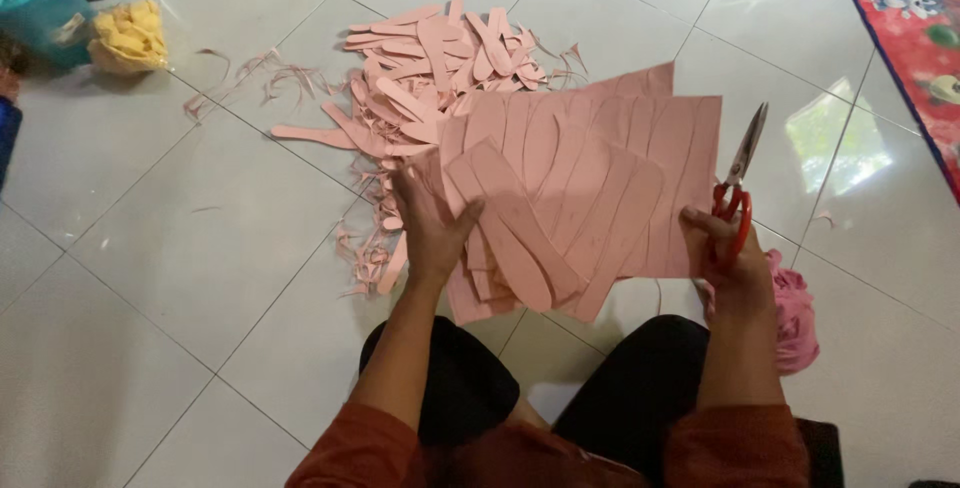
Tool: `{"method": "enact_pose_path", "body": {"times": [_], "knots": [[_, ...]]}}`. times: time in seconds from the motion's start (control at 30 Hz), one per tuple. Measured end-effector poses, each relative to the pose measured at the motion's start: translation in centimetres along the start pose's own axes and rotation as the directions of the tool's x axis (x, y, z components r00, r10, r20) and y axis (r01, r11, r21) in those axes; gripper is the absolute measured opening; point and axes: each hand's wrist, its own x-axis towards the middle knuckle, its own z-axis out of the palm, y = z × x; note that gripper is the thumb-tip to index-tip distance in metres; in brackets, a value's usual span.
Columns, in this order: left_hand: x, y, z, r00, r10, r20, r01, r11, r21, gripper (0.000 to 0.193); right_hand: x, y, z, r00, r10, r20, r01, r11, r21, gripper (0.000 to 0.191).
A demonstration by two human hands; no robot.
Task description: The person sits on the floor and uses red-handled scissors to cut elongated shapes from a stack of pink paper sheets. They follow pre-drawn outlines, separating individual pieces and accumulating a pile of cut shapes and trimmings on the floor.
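Note:
My left hand [432, 226] presses down on a stack of pink sheets [600, 188] marked with long rounded outlines, fingers spread on its left edge. Loose cut pink strips [512, 238] lie on the stack beside that hand. My right hand [722, 248] grips red-handled scissors [738, 183] at the stack's right edge, blades pointing away and upright. A heap of cut pink strips [430, 68] lies farther away on the white tiled floor [180, 248].
Thin pink trimmings [260, 78] scatter left of the heap. A teal tub [35, 3] and yellow material [128, 38] sit far left. A pink cloth bundle [795, 318] lies by my right knee. A red patterned mat [905, 28] covers the far right.

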Motion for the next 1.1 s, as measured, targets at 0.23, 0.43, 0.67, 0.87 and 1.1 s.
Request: {"method": "enact_pose_path", "body": {"times": [0.23, 0.43, 0.67, 0.87, 1.1], "knots": [[-0.1, -0.2, -3.3, 0.88, -0.311, 0.359, 0.458, 0.756, -0.468, 0.074, 0.0, 0.2, 1.0, 0.997, 0.079, -0.021, -0.077, 0.995, 0.064, 0.023], [-3.0, -1.8, -5.6, 0.885, -0.396, 0.244, 0.458, 0.657, -0.599, 0.059, -2.4, 2.5, 0.0, 0.929, -0.013, 0.369, -0.204, 0.816, 0.542, 0.034], [-3.5, -2.0, -5.5, 0.875, -0.483, 0.041, 0.308, 0.488, -0.817, 0.065, -8.6, 9.6, 5.8, 0.821, 0.131, 0.555, -0.313, 0.917, 0.246, 0.064], [-5.5, -0.6, -3.4, 0.907, -0.401, -0.132, 0.103, 0.514, -0.852, 0.06, -11.5, 11.0, 14.0, 0.896, 0.158, 0.416, -0.29, 0.916, 0.277, 0.053], [-6.2, 1.5, -3.9, 0.931, -0.332, -0.152, 0.043, 0.513, -0.858, 0.049, -10.7, 8.4, 17.1, 0.95, -0.046, 0.308, -0.044, 0.96, 0.276, 0.014]]}}
